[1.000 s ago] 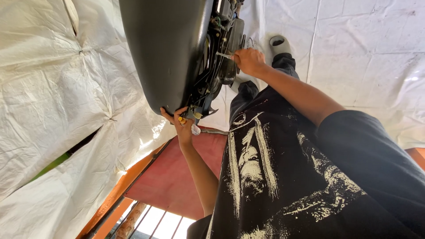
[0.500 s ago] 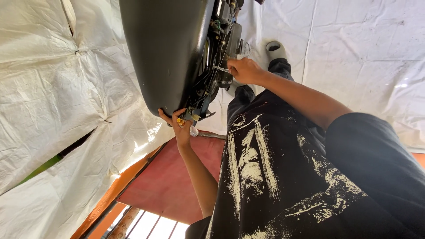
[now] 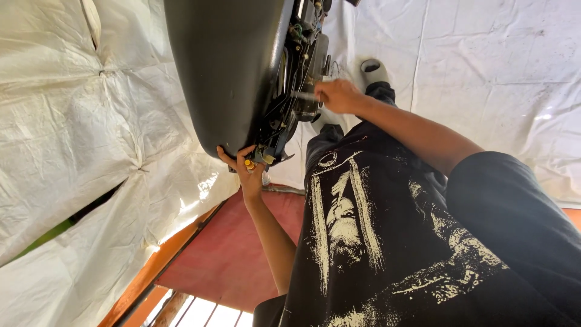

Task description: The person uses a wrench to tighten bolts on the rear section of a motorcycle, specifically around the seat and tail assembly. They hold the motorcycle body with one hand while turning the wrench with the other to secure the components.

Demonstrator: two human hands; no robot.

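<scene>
A large black curved panel (image 3: 224, 66) hangs in front of me, with wires and metal parts (image 3: 296, 91) along its right side. My left hand (image 3: 247, 172) grips the panel's lower edge, fingers curled by a small yellow part (image 3: 249, 164). My right hand (image 3: 340, 95) is shut on a thin metal tool (image 3: 302, 95) whose tip is pushed into the wiring and metal parts. My black printed shirt (image 3: 375, 230) fills the lower right.
White tarpaulin (image 3: 72, 121) covers the left and the ground on the right. My grey shoe (image 3: 375, 69) rests beyond the right hand. A red mat (image 3: 236, 248), an orange board edge (image 3: 157, 266) and a grating (image 3: 200, 312) lie at the bottom.
My right hand with the tool has shifted slightly down and left along the metal parts. The left hand keeps its grip on the panel's lower edge.
</scene>
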